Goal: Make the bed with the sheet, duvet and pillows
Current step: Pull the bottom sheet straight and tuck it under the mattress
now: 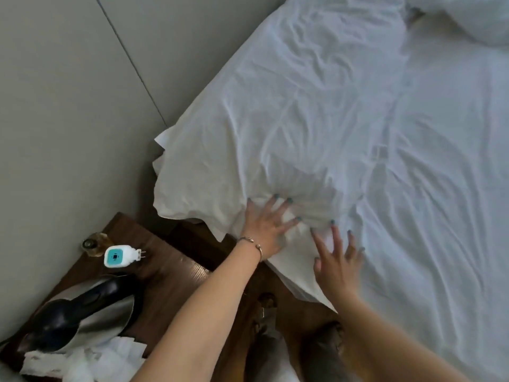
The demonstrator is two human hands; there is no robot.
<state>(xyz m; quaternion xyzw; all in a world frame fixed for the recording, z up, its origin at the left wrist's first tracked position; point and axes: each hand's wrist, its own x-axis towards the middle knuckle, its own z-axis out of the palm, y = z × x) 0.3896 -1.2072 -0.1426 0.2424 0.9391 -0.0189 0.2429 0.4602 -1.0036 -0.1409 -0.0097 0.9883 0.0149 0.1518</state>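
The bed point(454, 244) fills the right and upper part of the view, its surface covered in white fabric. A wrinkled white sheet point(289, 106) lies across the bed's near corner beside the grey wall point(68, 106); its loose edge overhangs the corner toward the wall and the bedside table. A bunched white mass, duvet or pillow (cannot tell which) point(473, 17), sits at the top right.

The dark wooden bedside table point(170, 274) stands at lower left, between wall and bed. On it: a black and silver kettle point(82, 321), crumpled white tissue point(91, 359), a white and teal plug-in device point(117, 255) and a small glass bottle point(92, 244).

The left hand point(268, 224), a bracelet point(252, 244) at the wrist, lies flat on the sheet with fingers spread, grasping nothing. The right hand point(337, 260) is just beside it at the bed's edge, fingers straight and splayed, released; whether it touches the fabric cannot be told
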